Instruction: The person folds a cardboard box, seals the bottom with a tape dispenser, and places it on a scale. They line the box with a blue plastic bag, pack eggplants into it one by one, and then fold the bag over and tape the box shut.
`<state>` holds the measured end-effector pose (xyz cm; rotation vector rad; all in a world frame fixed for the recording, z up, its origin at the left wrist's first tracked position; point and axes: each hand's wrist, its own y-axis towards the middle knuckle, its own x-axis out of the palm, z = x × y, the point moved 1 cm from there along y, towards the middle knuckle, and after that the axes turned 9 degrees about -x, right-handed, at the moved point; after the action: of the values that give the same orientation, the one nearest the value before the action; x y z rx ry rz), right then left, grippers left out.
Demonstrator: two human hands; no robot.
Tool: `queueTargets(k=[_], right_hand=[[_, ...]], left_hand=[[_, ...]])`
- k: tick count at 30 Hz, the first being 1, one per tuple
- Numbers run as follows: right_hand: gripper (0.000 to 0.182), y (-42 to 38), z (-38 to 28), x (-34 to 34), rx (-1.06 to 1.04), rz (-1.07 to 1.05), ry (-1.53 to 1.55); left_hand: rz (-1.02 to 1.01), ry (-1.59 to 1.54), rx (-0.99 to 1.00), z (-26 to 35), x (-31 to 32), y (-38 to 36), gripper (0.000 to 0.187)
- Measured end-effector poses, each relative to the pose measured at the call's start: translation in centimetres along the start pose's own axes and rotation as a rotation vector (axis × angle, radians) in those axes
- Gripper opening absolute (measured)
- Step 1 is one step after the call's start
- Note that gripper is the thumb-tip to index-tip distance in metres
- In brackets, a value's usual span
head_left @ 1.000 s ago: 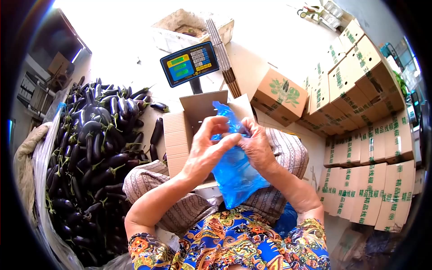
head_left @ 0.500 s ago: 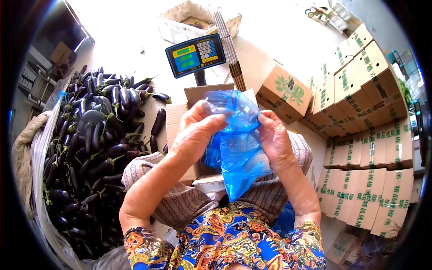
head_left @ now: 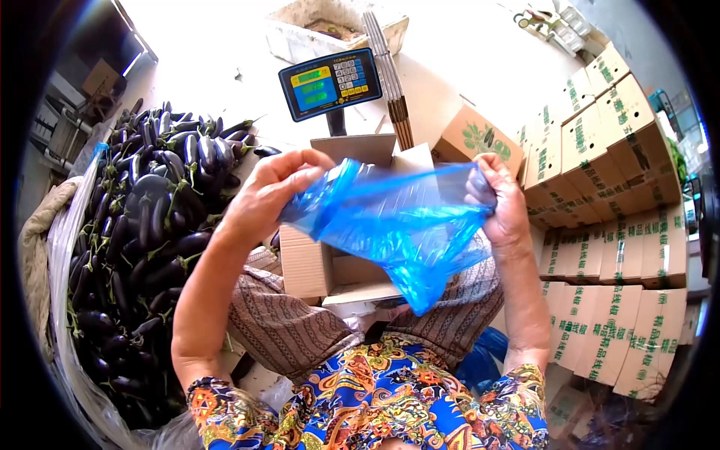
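A thin blue plastic bag [head_left: 405,240] is stretched sideways between my two hands, its lower part hanging down in a point. My left hand [head_left: 281,184] pinches the bag's edge on the left side. On the other side, my right hand [head_left: 501,196] has its fingers closed round the opposite edge. Below and behind the bag, between my knees, stands an open cardboard box [head_left: 306,264] with its flaps up. The bag covers part of the box's opening. Just behind the box rises a scale display [head_left: 330,84] with lit green readouts.
A large heap of eggplants [head_left: 157,225] lies on the left beside clear plastic sheeting. Printed cartons [head_left: 592,150] are stacked at the right, with one carton [head_left: 478,139] nearer. Flattened cardboard [head_left: 388,79] leans by a white foam bin [head_left: 337,34]. More blue bags [head_left: 482,360] lie by my right thigh.
My hands have moved apart, and the bag, bunched between them before, is now pulled wide. More of the cardboard box shows below it.
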<state>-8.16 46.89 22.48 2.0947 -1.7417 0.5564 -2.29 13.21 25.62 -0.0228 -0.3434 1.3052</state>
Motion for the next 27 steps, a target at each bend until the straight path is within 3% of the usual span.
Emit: queueTargets(k=[1,3,5,7,9,11,13,14,16,18,20,23,25,27], right_hand=[[0.005,-0.4,-1.1,1.4,-0.111,0.061,-0.223],[0.009,-1.7,-3.1,3.2,-0.302,-0.146,-0.892],[0.010,-2.6,-3.2,4.5,-0.249,-0.303,-0.897],[0.022,-2.8,-3.7,5.2,-0.250,-0.473,-1.093],[0.018,-2.6,-3.7,5.1,-0.216,-0.469,-1.118],[0.015,-2.2,-3.2,4.4,-0.244,-0.337,-1.167],[0.013,-2.8,-2.8,4.6,-0.295,-0.272,-1.164],[0.013,-3.0,-2.4,4.9,-0.276,-0.255,-1.124],[0.012,-3.4,-1.5,6.6,-0.286,-0.287,-1.048],[0.010,-3.7,-1.2,8.7,-0.286,-0.336,-0.984],[0.008,-4.0,-1.7,10.5,-0.311,-0.385,-0.928],[0.007,-5.1,-4.1,11.3,-0.384,-0.371,-0.907],[0.006,-5.5,-5.5,9.6,-0.378,-0.349,-0.970],[0.007,-5.6,-5.8,6.9,-0.344,-0.364,-1.017]], left_hand=[[-0.016,0.205,0.006,0.9,-0.7,-0.6,0.024],[-0.053,0.604,-0.088,2.8,-1.3,-1.7,0.021],[-0.065,1.028,-0.029,3.1,-0.8,-1.7,0.021],[0.021,1.399,0.322,-0.2,-3.6,-0.9,0.019],[0.245,1.715,0.162,-1.1,-5.6,-0.5,0.013],[0.215,1.325,0.303,-2.3,-9.0,-0.4,0.008],[0.432,1.164,0.231,-1.8,-7.8,-1.1,0.010],[0.407,1.136,0.224,-1.2,-6.7,-1.0,0.014],[0.205,0.675,0.126,0.5,-1.9,-0.7,0.029],[0.025,0.690,0.254,1.4,2.5,0.3,0.059],[-0.077,0.705,0.376,0.6,5.5,1.5,0.063],[-0.255,0.803,0.123,-0.9,5.5,2.5,0.030],[-0.221,0.946,0.248,-3.0,2.6,3.1,0.016],[-0.072,1.135,0.244,-4.6,-1.9,3.0,0.017]])
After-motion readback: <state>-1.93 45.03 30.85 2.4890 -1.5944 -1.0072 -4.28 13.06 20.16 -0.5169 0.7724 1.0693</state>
